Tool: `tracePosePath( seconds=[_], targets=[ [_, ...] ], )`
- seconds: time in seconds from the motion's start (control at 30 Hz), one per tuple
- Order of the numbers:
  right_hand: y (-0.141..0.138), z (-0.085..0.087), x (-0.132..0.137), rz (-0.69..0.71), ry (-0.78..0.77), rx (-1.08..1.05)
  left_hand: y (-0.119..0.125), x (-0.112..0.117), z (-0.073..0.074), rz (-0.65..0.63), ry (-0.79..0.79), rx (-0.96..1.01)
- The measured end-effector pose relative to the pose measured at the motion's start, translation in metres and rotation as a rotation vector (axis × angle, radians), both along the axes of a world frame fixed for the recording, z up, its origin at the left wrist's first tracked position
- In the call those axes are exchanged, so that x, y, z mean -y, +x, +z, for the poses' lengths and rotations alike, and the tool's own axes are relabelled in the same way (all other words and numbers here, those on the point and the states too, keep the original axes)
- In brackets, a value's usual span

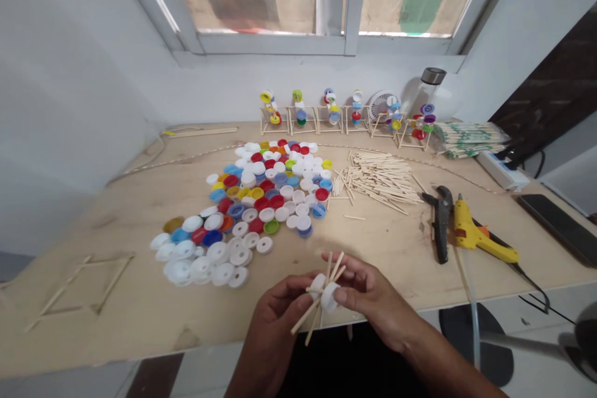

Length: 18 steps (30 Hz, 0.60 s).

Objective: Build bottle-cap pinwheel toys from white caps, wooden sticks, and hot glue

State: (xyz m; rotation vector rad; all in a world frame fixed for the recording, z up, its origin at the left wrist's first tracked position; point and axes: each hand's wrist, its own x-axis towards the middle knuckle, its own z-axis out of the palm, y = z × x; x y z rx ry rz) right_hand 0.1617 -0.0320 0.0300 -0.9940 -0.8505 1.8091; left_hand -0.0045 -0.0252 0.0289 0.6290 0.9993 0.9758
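Observation:
Just above the table's front edge, both my hands hold a small wheel [329, 296] made of white bottle caps with thin wooden sticks [336, 266] radiating from it. My left hand [281, 309] pinches it from the left, fingers around the sticks and one cap. My right hand [373, 293] grips the other side, its thumb pressed on the right-hand white cap. Some fingertips are hidden behind the piece. Beyond the hands lies a wide spread of colored bottle caps [261, 202], and a heap of cut wooden sticks [380, 177] is to its right.
Several finished cap wheels on stick frames [331, 115] line the wall. At right are pliers-like cutters [441, 224], a yellow glue gun [478, 233], a phone [559, 227], a power strip [504, 169] and bagged sticks [469, 137]. A glass bottle [431, 84] stands behind. A stick square [86, 286] lies left.

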Motion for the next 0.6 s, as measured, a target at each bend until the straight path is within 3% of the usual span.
tracePosePath(
  seconds=[0.4, 0.6],
  targets=[
    [-0.0002, -0.0006, 0.0005, -0.015, 0.038, -0.029, 0.0, 0.0017, 0.0018, -0.036, 0.023, -0.027],
    [-0.0023, 0.0019, 0.0006, -0.014, 0.051, -0.021, -0.0036, -0.0048, 0.0094, 0.005, 0.094, -0.02]
  ],
)
